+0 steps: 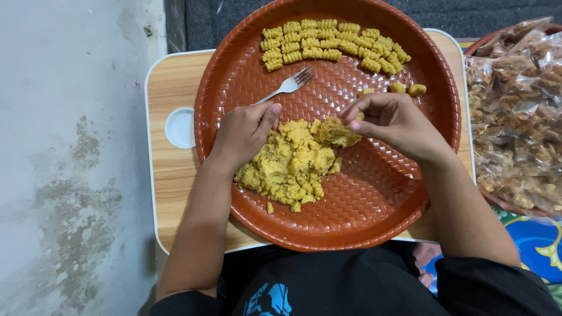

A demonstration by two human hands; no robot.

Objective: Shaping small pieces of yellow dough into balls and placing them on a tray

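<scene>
A mound of crumbly yellow dough is shown lying slightly left of the middle of a round, reddish-brown woven-pattern tray. The left hand is laid on the upper left edge of the mound, fingers curled loosely and the thumb stretched toward the dough; nothing is gripped in it. The right hand is held just above the mound's upper right corner, its fingertips pinched together on a small pinch of dough. Three small rolled dough balls are seen just beyond the right hand, near one another. A metal fork is laid tines up and to the right, above the left hand and apart from the mound. Rows of ridged, finished pieces are ranged along the far side of the tray. The tray is borne by a small wooden-topped lap table with a round white recess at its left. Clear bags of fried snacks are heaped at the right, well apart from the dough.

The step in hand is judged to be portioning: a small piece is being pinched off and shaped. The next move would call for the piece to be rolled compact between the fingertips, with light pressure so that the crumbly dough is not broken apart.
</scene>
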